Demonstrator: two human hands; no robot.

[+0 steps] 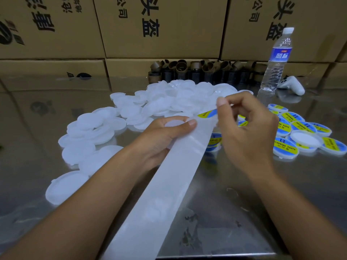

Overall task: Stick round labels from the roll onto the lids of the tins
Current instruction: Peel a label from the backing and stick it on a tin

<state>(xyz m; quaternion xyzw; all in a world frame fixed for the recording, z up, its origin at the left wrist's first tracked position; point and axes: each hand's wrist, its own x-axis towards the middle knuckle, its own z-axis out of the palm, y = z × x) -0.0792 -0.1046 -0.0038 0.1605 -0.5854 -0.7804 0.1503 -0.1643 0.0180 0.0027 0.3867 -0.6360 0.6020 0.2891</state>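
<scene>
My left hand [161,136] grips a bare white lid [173,123] together with the top of the white backing strip [169,184], which runs down toward the near table edge. My right hand [242,128] pinches a round blue-and-yellow label [207,113] at the strip's upper end, beside the held lid. A heap of unlabelled white lids [169,98] spreads across the middle and left. Labelled lids [304,132] lie in a cluster on the right, one plain lid among them.
The work surface is a shiny steel table [244,203]. A water bottle [276,61] stands at the back right next to a white controller [293,85]. Brown empty cores [202,70] line the back, below stacked cardboard boxes [159,27].
</scene>
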